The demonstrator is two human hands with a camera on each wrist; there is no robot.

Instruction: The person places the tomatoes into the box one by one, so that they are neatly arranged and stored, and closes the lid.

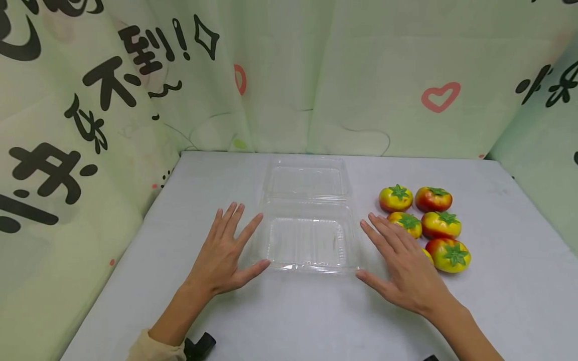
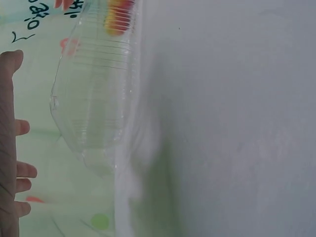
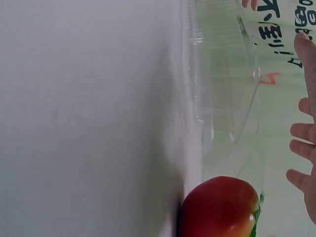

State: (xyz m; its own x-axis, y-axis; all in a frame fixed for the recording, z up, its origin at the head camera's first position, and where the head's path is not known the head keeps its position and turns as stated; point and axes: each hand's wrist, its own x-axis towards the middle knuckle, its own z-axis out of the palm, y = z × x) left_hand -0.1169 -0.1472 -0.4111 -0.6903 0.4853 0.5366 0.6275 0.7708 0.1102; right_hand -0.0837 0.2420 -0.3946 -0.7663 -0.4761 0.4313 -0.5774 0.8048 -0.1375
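A clear plastic clamshell box [image 1: 307,268] lies on the white table with its lid [image 1: 308,181] folded back toward the far edge. My left hand [image 1: 226,250] hovers at the box's left side, fingers spread and straight. On the other side my right hand [image 1: 402,265] is held the same way, palm down, partly covering the fruit behind it. Neither hand holds anything. Several red-and-yellow toy persimmons [image 1: 451,255] with green leafy tops stand grouped at the right; one is mostly hidden by the right hand. In the right wrist view a red persimmon [image 3: 219,207] shows close up below the box.
The white tabletop [image 1: 289,316] runs back to a pale green curtain [image 1: 361,75] with black lettering and red hearts. Curtains also close off the left and right sides. A black device [image 1: 200,346] is at the left wrist, by a beige sleeve [image 1: 155,347].
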